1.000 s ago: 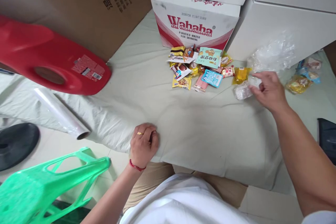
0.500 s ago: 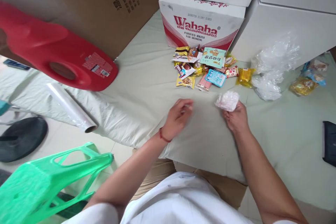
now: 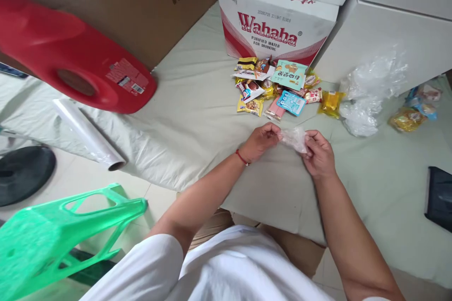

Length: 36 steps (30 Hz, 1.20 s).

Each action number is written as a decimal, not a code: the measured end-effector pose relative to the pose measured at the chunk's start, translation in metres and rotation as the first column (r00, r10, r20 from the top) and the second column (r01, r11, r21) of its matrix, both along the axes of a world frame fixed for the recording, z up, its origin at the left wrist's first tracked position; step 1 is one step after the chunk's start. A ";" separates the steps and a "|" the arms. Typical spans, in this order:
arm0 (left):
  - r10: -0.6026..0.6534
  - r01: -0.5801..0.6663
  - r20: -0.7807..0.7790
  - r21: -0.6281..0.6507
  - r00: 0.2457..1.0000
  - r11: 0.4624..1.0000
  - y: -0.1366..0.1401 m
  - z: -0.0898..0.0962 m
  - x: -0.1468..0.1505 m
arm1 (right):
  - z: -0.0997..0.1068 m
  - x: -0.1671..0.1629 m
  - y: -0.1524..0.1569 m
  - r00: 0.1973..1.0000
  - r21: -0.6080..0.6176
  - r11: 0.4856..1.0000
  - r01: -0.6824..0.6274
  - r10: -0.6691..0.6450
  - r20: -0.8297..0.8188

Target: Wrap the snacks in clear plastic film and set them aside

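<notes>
Between my two hands is a crumpled piece of clear plastic film (image 3: 294, 138), held a little above the cloth-covered surface. My left hand (image 3: 264, 141), a red cord round its wrist, pinches the film's left end. The right end is gripped in the closed fingers of my right hand (image 3: 318, 153). Just beyond my hands lies a pile of small wrapped snacks (image 3: 268, 88), with a blue packet (image 3: 291, 103) and a yellow cookie packet (image 3: 250, 106) at its near side. Whether anything is inside the film I cannot tell.
Behind the snacks stands a Wahaha carton (image 3: 275, 28). Crumpled clear plastic (image 3: 367, 89) lies to the right, beside film-wrapped snacks (image 3: 407, 118). At left are a red jug (image 3: 84, 61), a roll of plastic film (image 3: 88, 134) and a green stool (image 3: 67, 230). A dark object (image 3: 439, 197) lies far right.
My left hand has moved right and taken hold of the plastic film's left end. The film, bunched in my right hand before, is now stretched between both hands. The view has shifted slightly.
</notes>
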<state>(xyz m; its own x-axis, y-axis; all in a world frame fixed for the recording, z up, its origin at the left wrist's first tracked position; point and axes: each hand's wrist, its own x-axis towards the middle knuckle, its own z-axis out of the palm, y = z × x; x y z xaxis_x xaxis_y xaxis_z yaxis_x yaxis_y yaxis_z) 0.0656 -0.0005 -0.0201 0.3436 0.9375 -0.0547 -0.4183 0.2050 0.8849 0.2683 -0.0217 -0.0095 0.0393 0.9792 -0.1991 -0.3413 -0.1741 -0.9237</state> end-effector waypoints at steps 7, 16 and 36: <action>0.084 -0.020 0.312 -0.204 0.946 0.979 0.008 0.010 -0.004 | 0.007 0.012 0.002 0.976 0.001 0.997 0.073 -0.071 -0.208; 0.205 -0.176 0.133 -0.202 0.970 0.963 0.011 0.005 0.002 | 0.008 0.010 0.001 0.992 -0.009 0.995 0.099 -0.100 -0.073; 0.099 -0.098 0.006 -0.053 0.995 0.994 -0.002 0.005 0.005 | 0.012 -0.011 -0.021 0.588 0.437 0.879 -0.190 -0.255 0.768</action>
